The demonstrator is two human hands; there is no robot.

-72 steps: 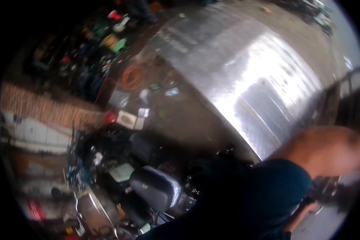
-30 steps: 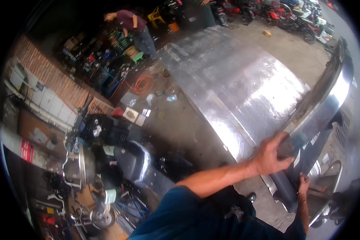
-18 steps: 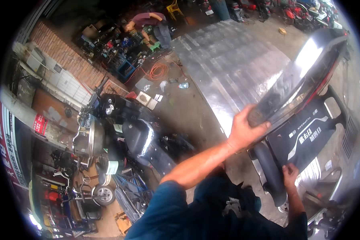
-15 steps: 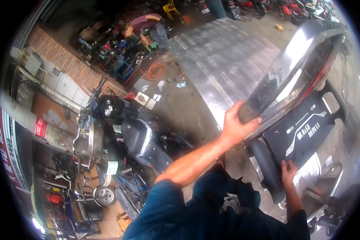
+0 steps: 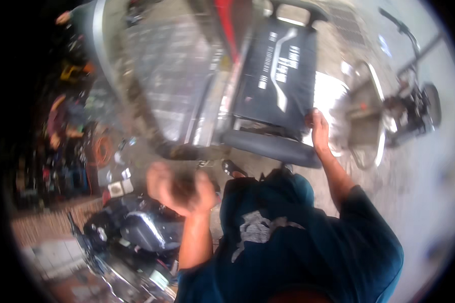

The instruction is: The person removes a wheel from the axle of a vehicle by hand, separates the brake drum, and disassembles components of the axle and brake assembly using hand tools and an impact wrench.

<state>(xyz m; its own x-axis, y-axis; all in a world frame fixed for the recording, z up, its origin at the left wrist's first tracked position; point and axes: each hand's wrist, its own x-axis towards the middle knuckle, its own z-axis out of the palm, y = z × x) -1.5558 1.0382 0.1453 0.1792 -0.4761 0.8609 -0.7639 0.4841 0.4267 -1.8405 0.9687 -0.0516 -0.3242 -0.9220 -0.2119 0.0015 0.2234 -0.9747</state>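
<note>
A blurred long curved part (image 5: 98, 22) with a silver edge and red strip stands above my hands. My left hand (image 5: 179, 189), blurred, is below it with fingers apart and nothing visible in it. Right of the curved part lies a black panel (image 5: 253, 86) with white printed stripes, a padded bar (image 5: 268, 145) along its near end. My right hand (image 5: 318, 123) grips the panel's right edge near that bar, its fingertips partly hidden. A pale metal sheet (image 5: 156, 76) shows blurred behind the curved part.
A black scooter (image 5: 146, 232) stands below left. A bent-over person (image 5: 55, 121) is at far left near clutter and an orange hose coil (image 5: 102, 150); another person's hand (image 5: 63, 17) shows at top left. Right are a metal frame (image 5: 376, 151) and handlebars (image 5: 399, 28).
My left hand has let go of the curved part and dropped lower. The view has swung round, shifting the scooter downward and the panel upward. My right hand stays at the panel's edge.
</note>
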